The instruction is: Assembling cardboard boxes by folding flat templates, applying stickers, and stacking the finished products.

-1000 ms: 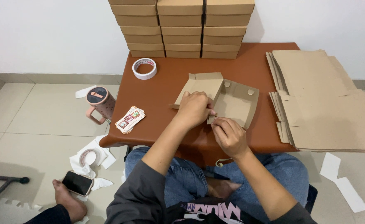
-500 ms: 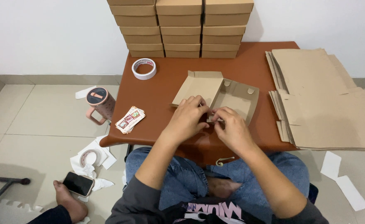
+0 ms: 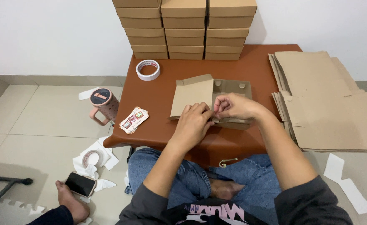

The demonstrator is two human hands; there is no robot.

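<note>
At 12 o'clock on the brown table [image 3: 158, 93], 3 stacks of closed cardboard boxes [image 3: 184, 29] stand against the wall, plain kraft brown. Off at 3 o'clock lies a pile of flat box blanks [image 3: 329, 100], the same colour, overhanging the table's edge. A white tape roll [image 3: 148, 69] sits at 11 o'clock, and a small stack of colourful stickers [image 3: 134, 120] lies near the table's 9 o'clock edge. Down on the floor at 9 o'clock stands a pink lidded mug [image 3: 104, 103], and at 7 o'clock a phone [image 3: 80, 184] rests among white paper scraps [image 3: 92, 160]. Centre table, the half-folded box [image 3: 210, 98] lies open, its lid flap laid flat to the left, tray walls up on the right. The left hand [image 3: 194, 125] arches over the box's near wall, fingers curled down and pinching at its edge. The right hand [image 3: 235, 107] meets it fingertip to fingertip, pinching the same edge; what sits between the fingertips is too small to tell.
</note>
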